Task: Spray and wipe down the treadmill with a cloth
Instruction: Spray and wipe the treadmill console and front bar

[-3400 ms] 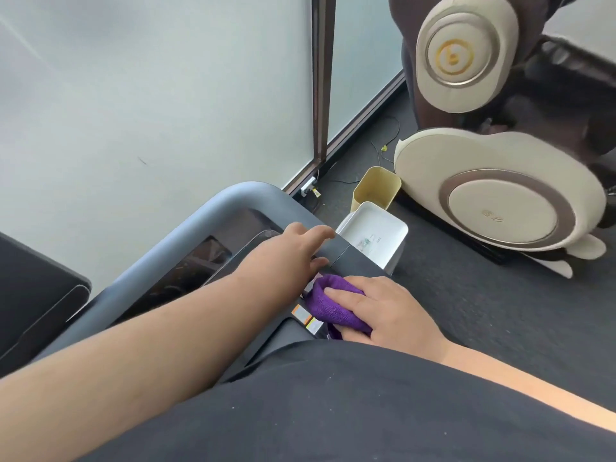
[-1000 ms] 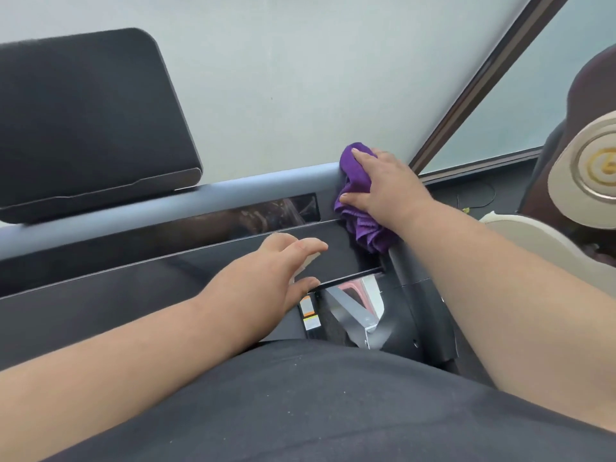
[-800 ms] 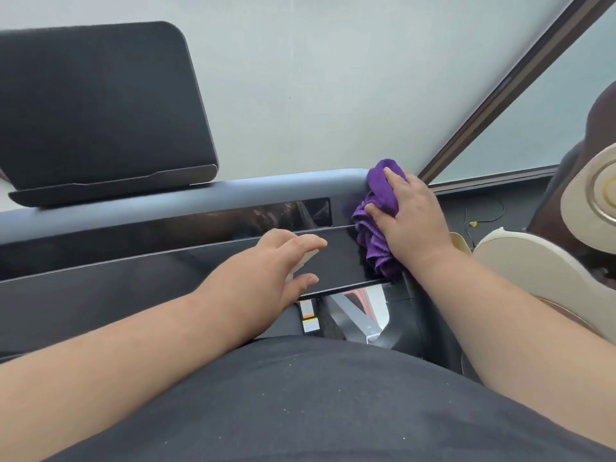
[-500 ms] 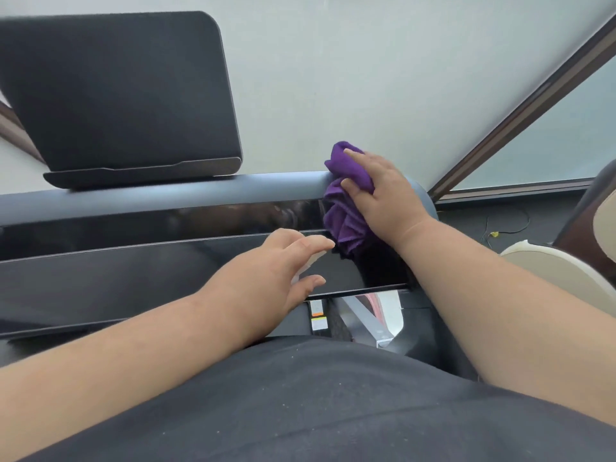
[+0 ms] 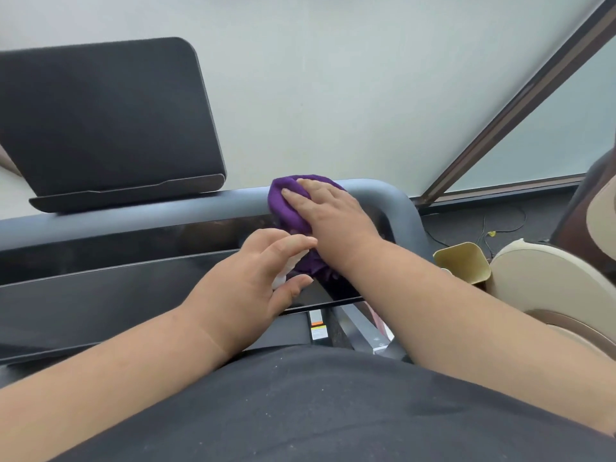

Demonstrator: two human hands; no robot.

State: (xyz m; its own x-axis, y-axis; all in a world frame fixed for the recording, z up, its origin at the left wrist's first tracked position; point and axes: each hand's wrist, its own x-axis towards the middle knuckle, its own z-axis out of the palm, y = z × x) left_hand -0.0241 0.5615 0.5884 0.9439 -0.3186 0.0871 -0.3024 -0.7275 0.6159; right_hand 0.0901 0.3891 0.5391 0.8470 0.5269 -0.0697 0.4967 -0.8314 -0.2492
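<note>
The treadmill's grey handrail (image 5: 133,216) runs across the view above its glossy black console (image 5: 100,295). A bunched purple cloth (image 5: 283,201) lies over the rail near its right bend. My right hand (image 5: 330,211) presses it down with the fingers laid flat across it, and its thumb is hidden. Part of the cloth hangs below the palm onto the console. My left hand (image 5: 246,288) rests on the console just below and pinches a small white object (image 5: 283,271) between forefinger and thumb; most of that object is hidden.
A black tablet holder (image 5: 106,121) stands on the rail at the left. Frosted glass is close behind, with a brown window frame (image 5: 520,105). On the dark floor to the right are a yellow bin (image 5: 463,261) and a beige machine housing (image 5: 550,288).
My right hand has slid the cloth along the top of the rail and flattened over it. The left hand has stayed on the console. The view has shifted a little.
</note>
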